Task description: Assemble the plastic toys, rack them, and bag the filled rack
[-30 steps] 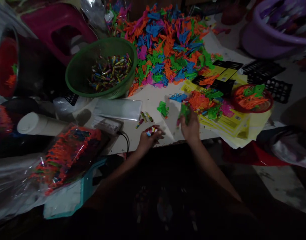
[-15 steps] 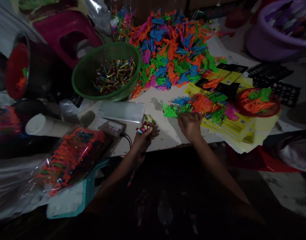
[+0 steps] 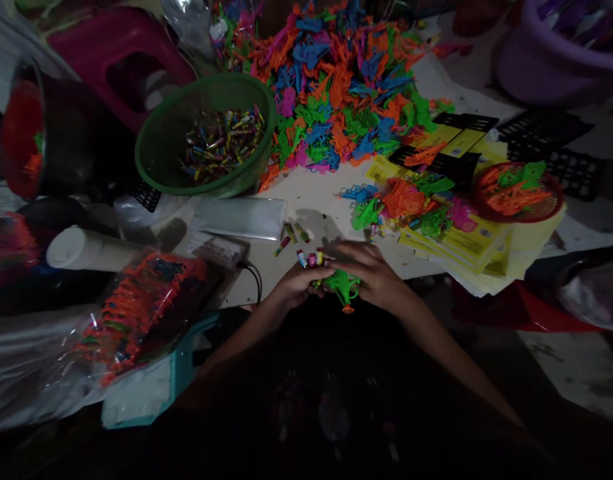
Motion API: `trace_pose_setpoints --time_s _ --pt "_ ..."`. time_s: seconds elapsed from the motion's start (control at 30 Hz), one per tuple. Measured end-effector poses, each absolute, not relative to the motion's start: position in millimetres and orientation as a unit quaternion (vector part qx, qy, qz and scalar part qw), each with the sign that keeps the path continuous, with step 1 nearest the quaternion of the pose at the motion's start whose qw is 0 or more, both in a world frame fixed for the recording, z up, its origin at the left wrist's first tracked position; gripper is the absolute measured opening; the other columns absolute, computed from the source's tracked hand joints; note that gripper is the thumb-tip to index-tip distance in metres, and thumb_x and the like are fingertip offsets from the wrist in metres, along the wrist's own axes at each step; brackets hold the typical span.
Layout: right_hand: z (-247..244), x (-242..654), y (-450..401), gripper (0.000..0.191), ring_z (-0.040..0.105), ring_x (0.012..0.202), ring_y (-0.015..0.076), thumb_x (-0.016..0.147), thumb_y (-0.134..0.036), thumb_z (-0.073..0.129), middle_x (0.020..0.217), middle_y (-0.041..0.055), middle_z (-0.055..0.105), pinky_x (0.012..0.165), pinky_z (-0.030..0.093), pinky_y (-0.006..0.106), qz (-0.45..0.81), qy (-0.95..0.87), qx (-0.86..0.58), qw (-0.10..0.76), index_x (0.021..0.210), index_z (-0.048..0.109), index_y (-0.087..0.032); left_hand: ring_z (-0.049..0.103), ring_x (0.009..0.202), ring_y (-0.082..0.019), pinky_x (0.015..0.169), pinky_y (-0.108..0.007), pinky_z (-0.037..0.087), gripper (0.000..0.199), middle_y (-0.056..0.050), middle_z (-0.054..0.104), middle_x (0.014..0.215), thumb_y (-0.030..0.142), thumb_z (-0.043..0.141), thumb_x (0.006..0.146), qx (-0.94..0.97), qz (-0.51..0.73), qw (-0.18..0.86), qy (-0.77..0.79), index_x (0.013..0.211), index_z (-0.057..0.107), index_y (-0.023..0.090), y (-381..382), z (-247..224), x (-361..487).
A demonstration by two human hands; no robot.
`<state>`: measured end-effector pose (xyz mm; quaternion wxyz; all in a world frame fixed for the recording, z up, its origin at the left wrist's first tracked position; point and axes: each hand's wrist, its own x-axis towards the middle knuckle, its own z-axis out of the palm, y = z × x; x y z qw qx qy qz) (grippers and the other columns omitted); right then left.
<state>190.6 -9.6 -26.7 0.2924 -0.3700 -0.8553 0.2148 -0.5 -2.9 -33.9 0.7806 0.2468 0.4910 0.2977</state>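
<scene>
My left hand (image 3: 302, 280) is closed around several small wrapped candies (image 3: 312, 258), whose ends stick out above the fingers. Close beside it, my right hand (image 3: 370, 272) grips a green plastic toy (image 3: 343, 285) with an orange tip, shaped like a small gun. The two hands meet just over the table's front edge, and the toy lies between them. Loose candy sticks (image 3: 297, 233) rest on the table beyond the left hand. Past the right hand is a small heap of coloured toys (image 3: 403, 202) on yellow printed cards (image 3: 461, 250).
A green basket (image 3: 142, 157) of candies stands left, beside a large pile of coloured toys (image 3: 336, 100). A red basket (image 3: 561, 203) with toys sits right, below a purple tub (image 3: 516, 73). A clear bag of toys (image 3: 141, 310) and a white cylinder (image 3: 76, 248) are at left.
My right hand has come from the small heap toward my left hand, bringing a green toy. My left hand has moved right and nearer me with candies; a few candies now lie on the table.
</scene>
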Motion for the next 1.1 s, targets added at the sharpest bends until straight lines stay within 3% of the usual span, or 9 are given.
trace_pose_setpoints --time_s 0.13,0.23,0.3,0.5,0.67,0.83,0.97,1.1 --pt "-39.9 174.7 -8.7 0.016 0.059 0.080 0.0161 0.079 -0.024 0.053 0.088 0.0014 0.066 0.076 0.043 0.032 0.291 -0.746 -0.454 0.391 0.090 0.063 -0.022 0.055 0.052 -0.009 0.042 -0.018 0.042 0.035 0.000 0.059 0.065 0.035 0.074 0.055 0.272 0.369 0.729 0.508 0.077 0.059 0.013 -6.6 -36.0 3.8" --pt "-37.6 159.8 -14.4 0.021 0.051 0.055 0.0109 0.078 -0.035 0.053 0.059 -0.0026 0.057 0.056 0.041 0.024 0.390 -0.553 -0.555 0.484 0.068 0.059 -0.018 0.053 0.050 -0.009 0.043 -0.020 0.042 0.035 0.002 0.055 0.059 0.037 0.073 0.056 0.331 0.396 0.704 0.487 0.076 0.058 0.012 -6.8 -34.2 7.7" --pt "-35.4 150.4 -17.9 0.027 0.045 0.049 0.0085 0.078 -0.038 0.051 0.052 -0.0049 0.049 0.050 0.038 0.021 0.426 -0.473 -0.577 0.512 0.061 0.054 -0.018 0.052 0.049 -0.008 0.043 -0.020 0.041 0.034 0.002 0.055 0.059 0.036 0.073 0.056 0.360 0.401 0.694 0.477 0.075 0.057 0.012 -8.5 -32.9 12.1" --pt "-45.8 137.4 -23.0 0.023 0.050 0.058 0.0099 0.079 -0.036 0.048 0.060 -0.0027 0.055 0.059 0.042 0.023 0.366 -0.493 -0.579 0.537 0.067 0.056 -0.017 0.050 0.054 -0.007 0.051 -0.019 0.040 0.029 0.003 0.054 0.060 0.032 0.074 0.055 0.356 0.438 0.661 0.495 0.068 0.056 0.013 -16.4 -36.2 25.1" --pt "-52.7 138.3 -26.1 0.023 0.054 0.062 0.0126 0.081 -0.035 0.046 0.066 0.0000 0.061 0.062 0.044 0.025 0.307 -0.546 -0.599 0.499 0.073 0.058 -0.018 0.048 0.054 -0.006 0.052 -0.019 0.039 0.031 0.004 0.054 0.060 0.032 0.075 0.052 0.341 0.469 0.645 0.499 0.067 0.054 0.014 -16.6 -42.2 23.0" --pt "-51.5 125.6 -27.9 0.024 0.059 0.068 0.0176 0.081 -0.036 0.042 0.072 0.0053 0.064 0.067 0.047 0.030 0.267 -0.567 -0.631 0.458 0.077 0.059 -0.019 0.055 0.066 -0.011 0.062 -0.022 0.044 0.031 0.001 0.060 0.070 0.029 0.075 0.051 0.324 0.490 0.605 0.538 0.071 0.056 0.016 -23.5 -42.1 24.3" --pt "-57.7 121.9 -20.5 0.028 0.059 0.066 0.0180 0.082 -0.038 0.038 0.070 0.0061 0.065 0.064 0.047 0.030 0.284 -0.565 -0.638 0.439 0.076 0.058 -0.019 0.056 0.068 -0.011 0.064 -0.021 0.043 0.024 0.000 0.062 0.073 0.029 0.070 0.059 0.371 0.470 0.568 0.564 0.075 0.059 0.016 -26.7 -48.6 25.8" --pt "-61.7 154.9 4.4 0.033 0.058 0.068 0.0217 0.079 -0.043 0.043 0.070 0.0086 0.064 0.064 0.046 0.034 0.267 -0.579 -0.694 0.335 0.079 0.061 -0.016 0.059 0.074 -0.015 0.072 -0.026 0.044 0.024 -0.004 0.065 0.081 0.033 0.061 0.070 0.476 0.412 0.485 0.607 0.087 0.063 0.016 -7.2 -64.3 3.5"
